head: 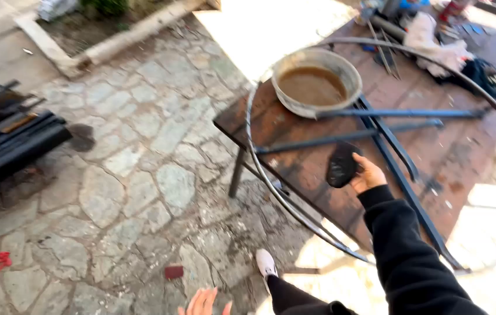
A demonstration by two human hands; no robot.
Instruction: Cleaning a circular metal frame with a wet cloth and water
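I see one black rag (342, 165) gripped in my right hand (368, 174) over the rusty table (463, 151). My left hand (203, 303) hangs open above the stone paving (143, 175). One basin (316, 81) of brown liquid, one metal ring (271, 181) and several blue rods (399, 114) crowd the tabletop.

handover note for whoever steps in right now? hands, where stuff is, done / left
Right hand: holds a dark crumpled cloth over the rusty metal table, beside the blue-grey metal bars of the round ring frame lying on it.
Left hand: empty, fingers spread, low over the stone paving, touching nothing.
Battered round metal basin of brown liquid stands at the table's far corner, near the bars. White rags and tools lie at the far end.
Done: cloth in hand, at the frame.
Left: I cannot tell which bars have been wiped; check by eye.
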